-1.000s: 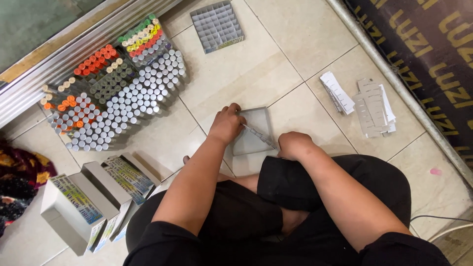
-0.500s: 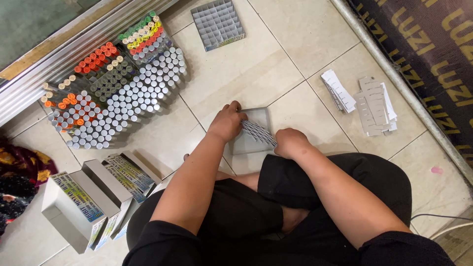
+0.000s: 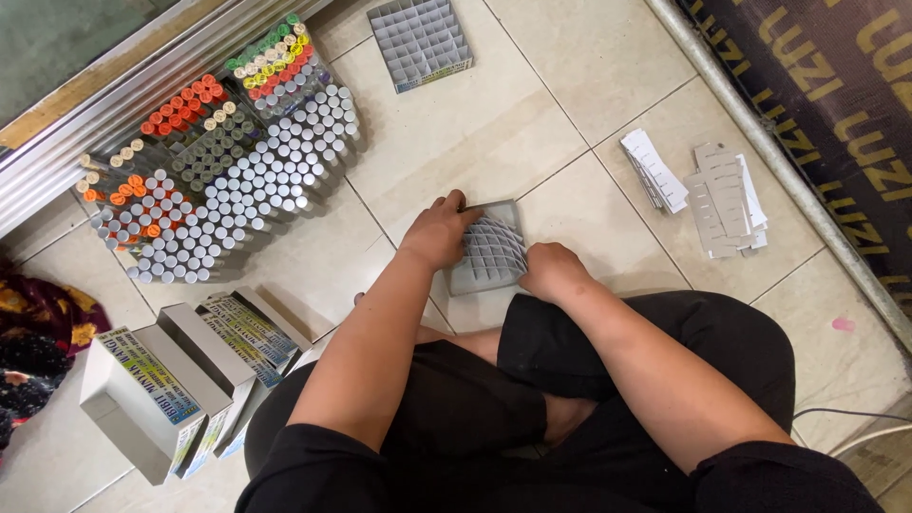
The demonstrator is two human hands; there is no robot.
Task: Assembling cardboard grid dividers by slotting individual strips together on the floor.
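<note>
Both hands, left hand and right hand, grip the grey cardboard divider grid by its sides; I'd spread it evenly, keeping cells square.

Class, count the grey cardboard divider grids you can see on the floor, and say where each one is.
2: one grid lies at the top; the other grid is between both hands. More may be hidden.

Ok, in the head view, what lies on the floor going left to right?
Boxes → capped tubes → left hand → grey grid → right hand → card strips.
</note>
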